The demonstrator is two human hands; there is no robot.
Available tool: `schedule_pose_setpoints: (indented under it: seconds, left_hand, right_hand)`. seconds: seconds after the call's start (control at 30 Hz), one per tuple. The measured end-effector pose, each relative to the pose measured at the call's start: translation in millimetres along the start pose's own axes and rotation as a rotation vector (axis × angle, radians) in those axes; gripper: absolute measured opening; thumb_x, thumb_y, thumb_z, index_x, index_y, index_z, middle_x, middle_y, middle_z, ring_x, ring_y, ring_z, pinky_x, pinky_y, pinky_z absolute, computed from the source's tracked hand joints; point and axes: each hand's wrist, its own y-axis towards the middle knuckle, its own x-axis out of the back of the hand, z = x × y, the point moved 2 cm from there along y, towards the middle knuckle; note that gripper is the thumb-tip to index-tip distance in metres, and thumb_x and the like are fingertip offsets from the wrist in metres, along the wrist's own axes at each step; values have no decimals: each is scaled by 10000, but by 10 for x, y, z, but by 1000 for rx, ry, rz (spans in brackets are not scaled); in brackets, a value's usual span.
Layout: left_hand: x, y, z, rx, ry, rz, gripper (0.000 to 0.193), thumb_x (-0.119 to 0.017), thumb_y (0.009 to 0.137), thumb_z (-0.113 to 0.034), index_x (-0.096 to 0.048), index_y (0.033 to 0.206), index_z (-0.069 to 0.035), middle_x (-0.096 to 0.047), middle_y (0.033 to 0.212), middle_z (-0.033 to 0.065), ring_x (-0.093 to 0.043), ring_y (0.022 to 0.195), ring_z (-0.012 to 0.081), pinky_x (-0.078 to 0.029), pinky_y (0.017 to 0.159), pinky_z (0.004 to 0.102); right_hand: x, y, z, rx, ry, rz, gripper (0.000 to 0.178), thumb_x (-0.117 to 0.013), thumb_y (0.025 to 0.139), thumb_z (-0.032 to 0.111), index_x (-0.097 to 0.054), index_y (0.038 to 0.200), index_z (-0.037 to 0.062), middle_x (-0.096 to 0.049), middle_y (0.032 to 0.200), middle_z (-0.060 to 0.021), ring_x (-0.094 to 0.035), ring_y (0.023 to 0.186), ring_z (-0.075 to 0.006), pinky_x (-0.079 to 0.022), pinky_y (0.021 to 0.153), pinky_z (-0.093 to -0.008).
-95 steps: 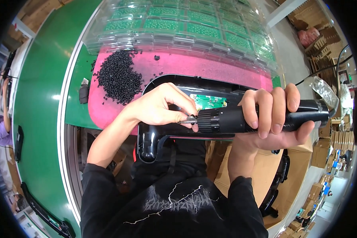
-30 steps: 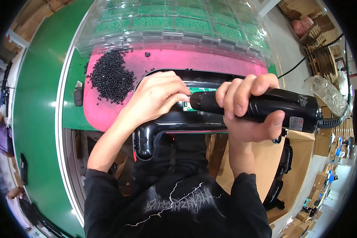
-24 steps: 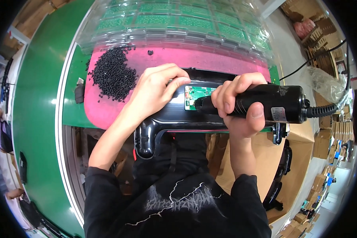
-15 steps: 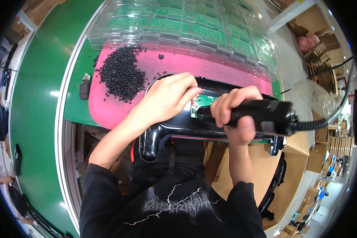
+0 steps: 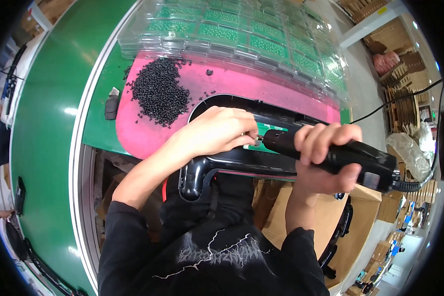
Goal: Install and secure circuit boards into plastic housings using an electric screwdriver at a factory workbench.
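A black electric screwdriver (image 5: 285, 143) lies across my right hand (image 5: 325, 160), whose fingers wrap its body. Its nose points left at a green circuit board (image 5: 275, 127), seated inside a long black plastic housing (image 5: 241, 160) with a rounded left end. Over the board, my left hand (image 5: 224, 130) has its thumb and fingertips pinched together right at the driver's tip. Whatever sits between those fingertips is too small to name. My left wrist crosses the housing's left end and hides part of it.
Small black screws (image 5: 160, 93) are heaped on the pink mat (image 5: 138, 140). Clear plastic trays (image 5: 222, 37) of green boards stand behind. Left of the mat lies a small dark wrapped object (image 5: 111, 106). A cardboard box (image 5: 360, 217) with black parts is at lower right; a black cable (image 5: 397, 101) runs right.
The screwdriver has shifted right and back from its earlier spot on the board, and is tilted more. My left hand has moved right, its fingertips now pinched at the driver's tip.
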Motion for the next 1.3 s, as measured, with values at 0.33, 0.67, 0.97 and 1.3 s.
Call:
schedule_pose_setpoints:
  seconds: [0.33,0.67,0.97,1.3]
  left_hand:
    - [28,0,-60,-142,-227,-102,110,-672,806,-6,-612,891,29,-646,850,138,-645,805,299,-523,710,367]
    - [35,35,-88,-188,-165,-164,137,-700,772,8,-610,873,29,-646,833,135,-639,771,299,-521,664,370]
    - [74,14,-129,-339,-68,-261,160,-752,723,-16,-649,837,29,-662,810,114,-655,767,282,-528,668,354]
    - [85,26,-69,110,-70,-254,141,-647,844,-146,-563,849,-32,-580,780,92,-602,683,293,-484,612,379]
  right_hand:
    - [46,25,122,47,140,-59,479,-558,875,578,-507,982,114,-465,628,26,-416,459,-90,-378,511,-275]
    - [117,-4,151,45,207,-13,579,-628,838,614,-478,1022,86,-507,652,-30,-486,496,-157,-434,568,-341]
    - [46,-82,15,5,104,-47,519,-549,883,587,-498,1017,88,-465,641,1,-423,471,-113,-377,511,-294]
    - [116,-135,-243,-158,-44,-29,461,-546,895,511,-460,986,67,-462,610,-18,-406,449,-119,-379,485,-298]
